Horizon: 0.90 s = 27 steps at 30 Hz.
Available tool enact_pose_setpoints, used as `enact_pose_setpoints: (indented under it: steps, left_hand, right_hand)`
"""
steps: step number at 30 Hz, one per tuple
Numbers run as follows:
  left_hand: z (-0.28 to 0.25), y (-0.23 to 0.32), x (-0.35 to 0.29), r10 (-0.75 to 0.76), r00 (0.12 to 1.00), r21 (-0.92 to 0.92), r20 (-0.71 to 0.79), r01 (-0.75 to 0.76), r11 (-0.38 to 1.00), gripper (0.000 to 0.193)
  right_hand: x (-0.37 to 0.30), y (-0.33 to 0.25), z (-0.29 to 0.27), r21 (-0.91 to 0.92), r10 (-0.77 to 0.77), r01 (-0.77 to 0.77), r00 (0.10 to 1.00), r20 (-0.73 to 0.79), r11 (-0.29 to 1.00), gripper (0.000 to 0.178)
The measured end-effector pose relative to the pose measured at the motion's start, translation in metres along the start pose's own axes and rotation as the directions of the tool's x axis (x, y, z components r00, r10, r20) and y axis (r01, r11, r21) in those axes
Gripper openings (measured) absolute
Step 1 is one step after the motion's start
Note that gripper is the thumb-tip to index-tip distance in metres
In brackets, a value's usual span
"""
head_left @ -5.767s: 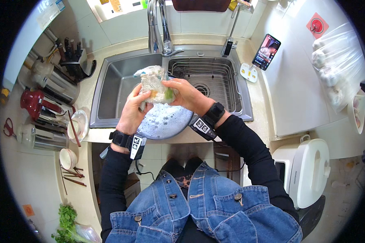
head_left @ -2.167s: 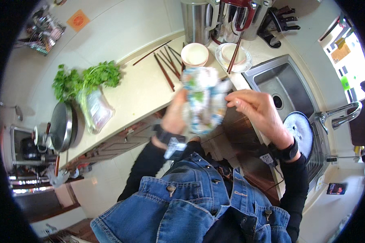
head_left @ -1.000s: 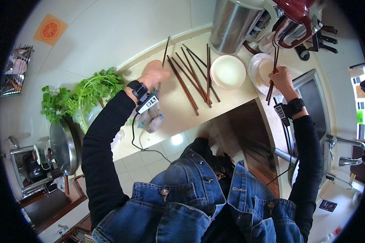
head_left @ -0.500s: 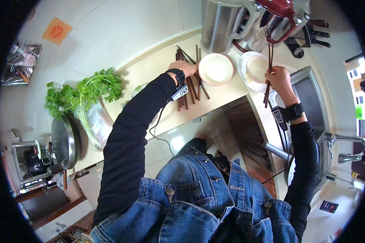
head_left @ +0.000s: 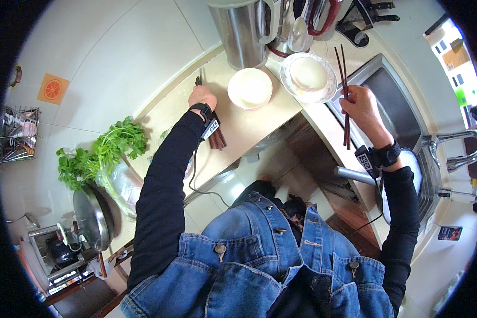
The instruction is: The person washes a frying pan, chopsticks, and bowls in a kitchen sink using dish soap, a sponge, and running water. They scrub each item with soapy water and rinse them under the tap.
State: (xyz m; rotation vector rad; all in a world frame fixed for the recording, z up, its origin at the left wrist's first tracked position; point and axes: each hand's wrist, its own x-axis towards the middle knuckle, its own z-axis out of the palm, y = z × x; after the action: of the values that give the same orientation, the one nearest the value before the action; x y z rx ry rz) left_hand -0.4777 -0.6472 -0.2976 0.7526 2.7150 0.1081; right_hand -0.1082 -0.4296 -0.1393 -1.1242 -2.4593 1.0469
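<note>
My left hand (head_left: 203, 97) is closed around a bundle of dark brown chopsticks (head_left: 218, 139) on the cream counter. Their ends stick out above and below the fist. In my right hand (head_left: 363, 106) a pair of chopsticks (head_left: 343, 66) stands nearly upright, pinched by the fingers near the sink edge. Between the two hands sits a white bowl (head_left: 250, 88) with a pale pink rim. To its right, a second white bowl (head_left: 308, 73) rests on a patterned plate (head_left: 329, 91).
A steel jug (head_left: 243, 37) and a red-handled kettle (head_left: 327, 18) stand behind the bowls, with a knife block (head_left: 360, 21) beyond. The sink (head_left: 395, 87) and faucet (head_left: 456, 151) are at right. Leafy celery (head_left: 116, 142) and a pan (head_left: 90, 217) lie at left.
The chopsticks that were spread out on the counter are now drawn together in my left hand, farther left from the bowl. My right hand holds its pair farther from the plate.
</note>
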Motion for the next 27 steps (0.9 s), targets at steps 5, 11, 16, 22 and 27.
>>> enact_pose_setpoints:
  steps: [5,11,16,22,27]
  left_hand:
    - [-0.004,-0.001,-0.009,-0.015,1.000,-0.047,-0.007,0.015,0.999,0.030]
    - [0.009,0.000,-0.015,-0.044,0.986,-0.077,-0.162,0.032,0.997,0.028]
    - [0.034,-0.015,0.007,0.075,0.984,0.040,-0.159,-0.070,0.997,0.023]
    - [0.029,-0.075,0.049,0.610,0.787,0.528,-0.086,-0.484,0.698,0.029]
    - [-0.080,-0.069,0.003,0.043,0.923,-0.425,-0.383,-0.217,0.879,0.037]
  right_hand:
    - [-0.026,0.006,-0.009,0.034,0.054,-0.054,0.998,-0.009,0.998,0.023]
    - [-0.055,0.024,-0.021,0.077,0.102,-0.099,0.994,-0.034,0.992,0.023]
    - [-0.082,0.037,-0.034,0.110,0.103,-0.097,0.994,-0.045,0.989,0.025]
    - [-0.123,0.067,-0.106,0.272,0.144,-0.113,0.985,-0.097,0.956,0.026]
    - [-0.183,0.130,-0.167,0.356,0.228,-0.207,0.973,-0.019,0.911,0.026]
